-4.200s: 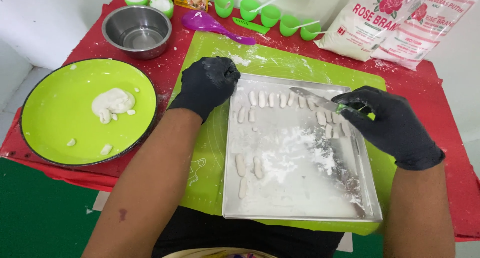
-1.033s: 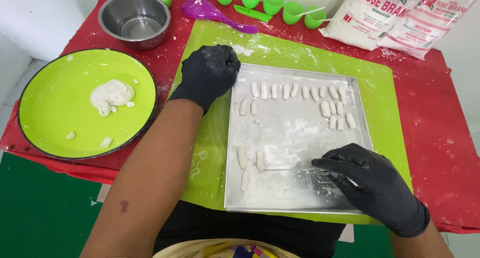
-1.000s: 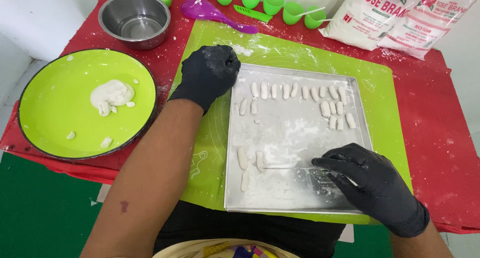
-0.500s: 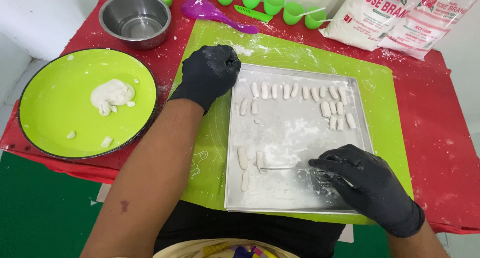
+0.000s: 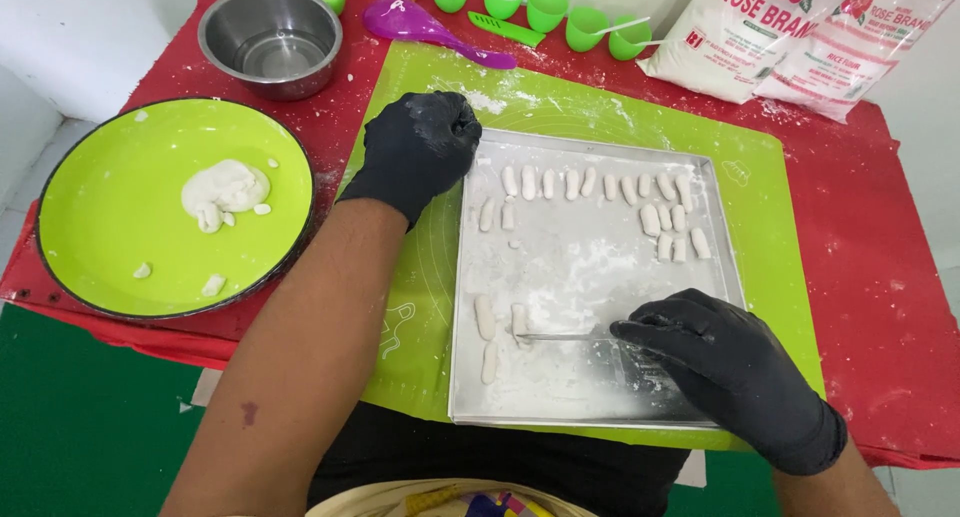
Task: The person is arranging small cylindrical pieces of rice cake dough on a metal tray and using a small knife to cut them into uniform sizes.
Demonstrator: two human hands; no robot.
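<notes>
A square metal tray (image 5: pixel 585 412) dusted with flour lies on a green mat (image 5: pixel 770 227). Several small white dough pieces (image 5: pixel 600 187) sit in rows along the tray's far side, and three more dough pieces (image 5: pixel 487 322) lie near its left front. My left hand (image 5: pixel 420 147), in a black glove, presses on the tray's far left corner. My right hand (image 5: pixel 715 362), also gloved, grips a knife (image 5: pixel 560 336) whose blade lies flat on the tray and points left, its tip next to the near dough pieces.
A large green plate (image 5: pixel 120 267) with a lump of dough (image 5: pixel 220 189) sits to the left. A steel bowl (image 5: pixel 270 39), a purple spoon (image 5: pixel 430 25), green cups (image 5: pixel 560 12) and flour bags (image 5: pixel 800 27) stand at the back of the red table (image 5: pixel 900 307).
My right hand has carried the knife from the tray's far right down to its near side, and over the last second slid it slightly left. My left hand has stayed on the tray corner.
</notes>
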